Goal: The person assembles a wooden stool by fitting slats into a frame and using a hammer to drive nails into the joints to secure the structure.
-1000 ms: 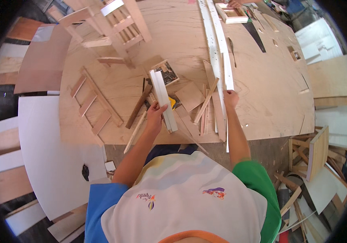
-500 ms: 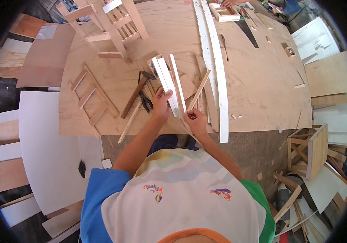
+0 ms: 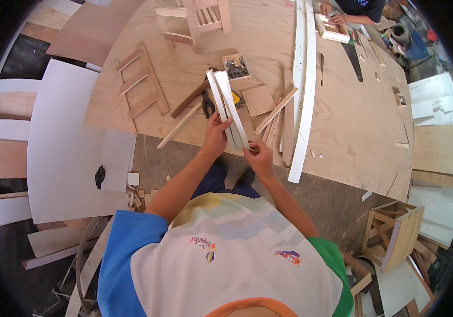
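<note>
Bearings from the two hands, twelve pointing away from the wearer.

Item: white strips [image 3: 216, 95], slender, slanting from eleven down to the near edge of the plywood table [image 3: 353, 127]; count hard to make out where they overlapped.

Item: left hand [image 3: 217, 134], closed about the strips, thumb along the upper face; fingers beneath largely hidden.

Item: right hand [image 3: 259, 157], just beside it at four, thumb and finger pinching the lower end of the rightmost strip [image 3: 233, 105].

Item: hammer [image 3: 189, 100], half past ten, its head partly covered by the strips.

Item: black pliers [image 3: 208, 104], eleven, beside the handle.

Item: yellow object [image 3: 236, 98], twelve, partly hidden by a strip; kind uncertain.

Item: wooden box [image 3: 236, 67], twelve, beyond; small dark contents, indistinct.

Item: square board [image 3: 258, 99], one o'clock, lying flat.

Item: long white boards [image 3: 303, 90], two o'clock, far ends cut off.

Item: slatted wooden frame [image 3: 205, 18], half past eleven, top cut off.

Item: co-worker's hands [image 3: 337, 19], between one and two, at a small wooden frame [image 3: 333, 30]; head out of view.
</note>
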`<action>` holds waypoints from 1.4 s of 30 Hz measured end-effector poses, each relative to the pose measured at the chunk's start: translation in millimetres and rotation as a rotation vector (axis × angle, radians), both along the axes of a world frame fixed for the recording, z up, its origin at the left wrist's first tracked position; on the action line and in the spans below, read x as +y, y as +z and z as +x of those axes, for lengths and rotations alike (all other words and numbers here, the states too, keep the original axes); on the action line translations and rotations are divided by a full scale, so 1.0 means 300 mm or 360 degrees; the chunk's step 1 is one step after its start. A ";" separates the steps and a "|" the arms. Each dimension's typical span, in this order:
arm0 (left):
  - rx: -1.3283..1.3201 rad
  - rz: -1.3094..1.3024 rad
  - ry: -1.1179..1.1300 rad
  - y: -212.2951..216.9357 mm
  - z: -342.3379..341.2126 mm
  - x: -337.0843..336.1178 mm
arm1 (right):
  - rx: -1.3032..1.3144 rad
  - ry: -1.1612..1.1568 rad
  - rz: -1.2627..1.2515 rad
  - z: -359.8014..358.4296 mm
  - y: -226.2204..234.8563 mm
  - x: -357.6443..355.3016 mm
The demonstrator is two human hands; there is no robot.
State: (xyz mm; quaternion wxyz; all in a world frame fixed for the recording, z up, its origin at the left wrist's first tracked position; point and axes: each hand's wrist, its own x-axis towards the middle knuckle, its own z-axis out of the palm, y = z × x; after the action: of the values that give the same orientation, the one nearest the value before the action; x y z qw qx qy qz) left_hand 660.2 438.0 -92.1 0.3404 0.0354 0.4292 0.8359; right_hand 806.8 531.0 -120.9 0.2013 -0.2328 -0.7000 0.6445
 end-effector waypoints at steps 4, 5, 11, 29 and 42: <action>-0.0032 0.0009 0.0031 0.040 -0.006 -0.074 | -0.0137 0.0077 -0.0009 -0.002 0.024 -0.045; -0.0042 0.0009 0.0034 0.054 -0.010 -0.094 | -0.0156 0.0095 0.0007 -0.009 0.030 -0.061; 0.0152 0.0272 0.0000 0.025 -0.089 -0.263 | -0.0111 0.0158 -0.0049 -0.104 0.023 -0.195; 0.0317 -0.0285 0.0685 0.076 -0.496 -1.392 | -0.0177 0.0911 0.0201 -0.761 0.054 -1.190; 0.0205 -0.0250 0.1154 0.090 -0.808 -1.666 | -0.0391 0.1696 -0.0265 -1.258 0.041 -1.355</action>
State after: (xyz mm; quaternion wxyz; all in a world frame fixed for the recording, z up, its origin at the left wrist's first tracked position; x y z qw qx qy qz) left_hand 417.9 -61.7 -65.2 -0.0036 -0.0926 0.4972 0.8627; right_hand 429.4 124.5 -108.4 -0.2549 0.0649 -0.6861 0.6783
